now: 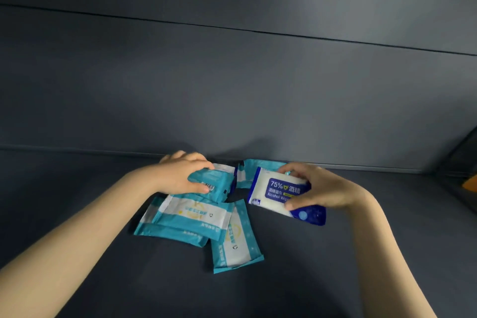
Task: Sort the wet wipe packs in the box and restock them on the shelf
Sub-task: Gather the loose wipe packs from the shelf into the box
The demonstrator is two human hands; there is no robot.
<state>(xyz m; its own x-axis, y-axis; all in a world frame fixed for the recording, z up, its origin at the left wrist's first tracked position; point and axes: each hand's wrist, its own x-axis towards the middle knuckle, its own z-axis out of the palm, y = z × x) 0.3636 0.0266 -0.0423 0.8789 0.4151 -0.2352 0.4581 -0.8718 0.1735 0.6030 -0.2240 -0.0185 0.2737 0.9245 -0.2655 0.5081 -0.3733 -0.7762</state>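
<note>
Several teal-and-white wet wipe packs lie in a loose overlapping pile on the dark shelf floor [335, 266]. My left hand [184, 175] grips the back teal pack with a barcode [214, 183], thumb on its front edge. Below it lie a wide teal pack [191, 214] and another teal pack [236, 237] turned lengthwise. My right hand [318, 187] holds a blue-and-white alcohol wipe pack [280, 192] marked 75%, fingers over its top edge and thumb under its lower edge. One more teal pack [254, 165] leans at the back wall behind it.
The dark blue back wall [232, 85] rises directly behind the packs. At the far right edge is a dark frame [462, 155] with an orange object [471, 183] partly in view.
</note>
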